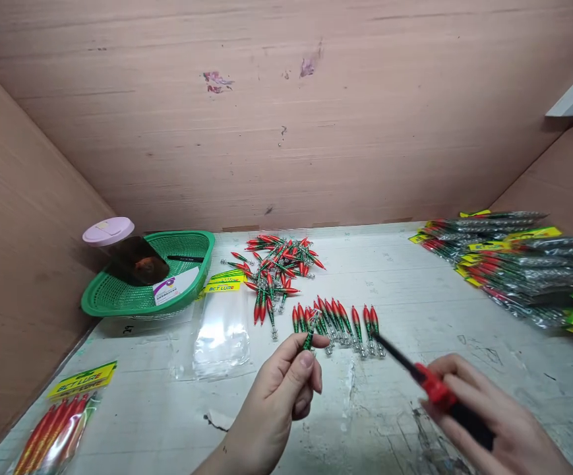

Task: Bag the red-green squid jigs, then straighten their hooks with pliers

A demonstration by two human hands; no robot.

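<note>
Between the thumb and fingers of my left hand is a squid jig, its green-striped body low and its crown of wire hooks pointing up. My right hand is closed round the handle of a screwdriver in red and black. Its dark, slightly blurred shaft points up and left, and the tip appears near the right end of a row of red and green jigs. Behind that row lies a loose heap of similar jigs.
Clear header-card bags lie left of the jigs. A green basket holds a lidded cup, a card and a pen. Packed jigs are piled at right; another filled pack is front left. Wooden walls enclose the table.
</note>
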